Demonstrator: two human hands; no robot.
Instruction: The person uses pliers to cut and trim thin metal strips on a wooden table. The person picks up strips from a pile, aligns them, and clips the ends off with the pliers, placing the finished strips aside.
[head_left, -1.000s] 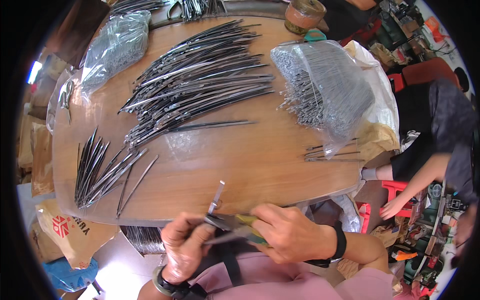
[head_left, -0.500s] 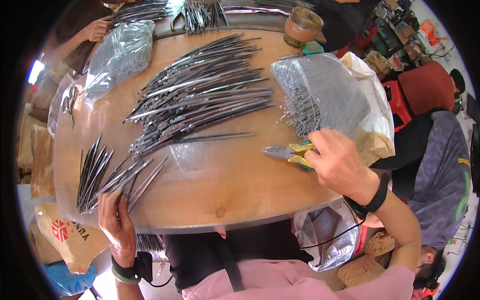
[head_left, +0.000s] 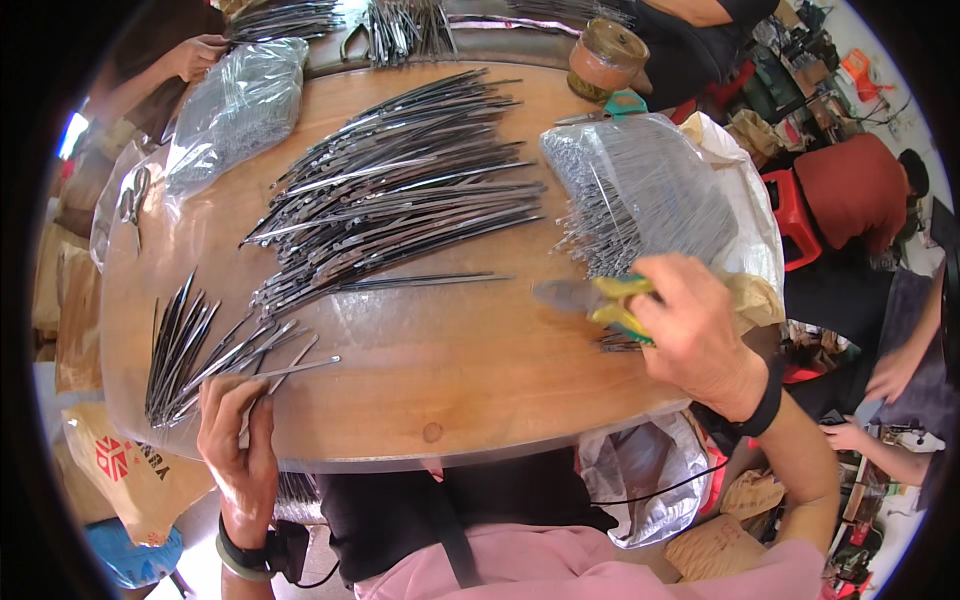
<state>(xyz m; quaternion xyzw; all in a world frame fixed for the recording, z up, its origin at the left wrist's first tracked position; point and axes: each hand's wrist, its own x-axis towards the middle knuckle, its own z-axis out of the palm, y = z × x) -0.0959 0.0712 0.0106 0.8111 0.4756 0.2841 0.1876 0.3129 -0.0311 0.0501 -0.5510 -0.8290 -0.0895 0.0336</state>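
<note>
Between the thumb and fingers of my left hand [head_left: 235,430], at the table's near left edge, is a thin metal strip [head_left: 312,366] pointing right. Just beyond that hand, a small fan of dark strips [head_left: 180,340] lies spread out. My right hand [head_left: 700,335] grips a pair of pliers [head_left: 580,296] with yellow and green handles, slightly blurred, their jaws pointing left over the table. Nothing shows between the jaws. A few dark strips [head_left: 622,342] lie under the pliers. The large pile of thin metal strips [head_left: 400,190] covers the table's middle.
Clear plastic bags of thin rods lie at right [head_left: 650,190] and far left [head_left: 240,115]. Scissors [head_left: 135,205] rest near the left edge, and a lidded jar [head_left: 607,58] stands at the back beside green-handled scissors [head_left: 625,102]. Other people sit around the wooden table [head_left: 430,400].
My right hand with the pliers has shifted slightly right, uncovering dark strips beneath. The strip at my left hand now points right. At the right, another person's hands have come into view.
</note>
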